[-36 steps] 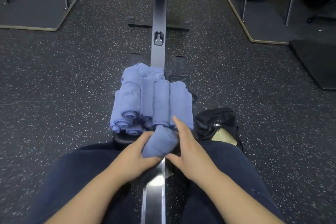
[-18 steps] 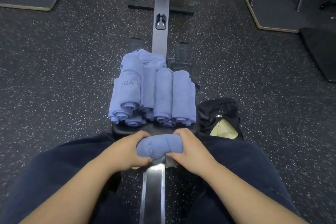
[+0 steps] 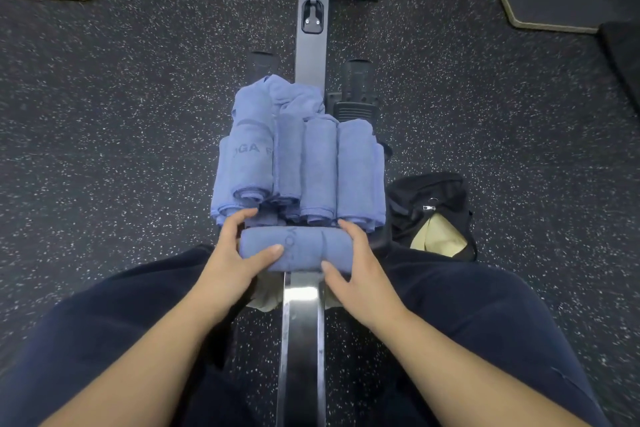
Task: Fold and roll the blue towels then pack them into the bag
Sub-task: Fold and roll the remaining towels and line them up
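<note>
Both hands, left hand (image 3: 231,262) and right hand (image 3: 360,274), are holding the rolled towel (image 3: 298,248) by its ends, lying across the rowing machine rail (image 3: 303,322) just in front of the towel pile (image 3: 298,163). It looks soft and light, so squeezing both ends should be keeping it from unrolling.

a person seen from their own head, looking down. both forearms are bare, with no sleeves, watch or rings in view. the left hand (image 3: 231,263) and right hand (image 3: 360,274) are bare, without gloves. both legs wear dark navy trousers (image 3: 491,315) of soft, plain fabric.
</note>
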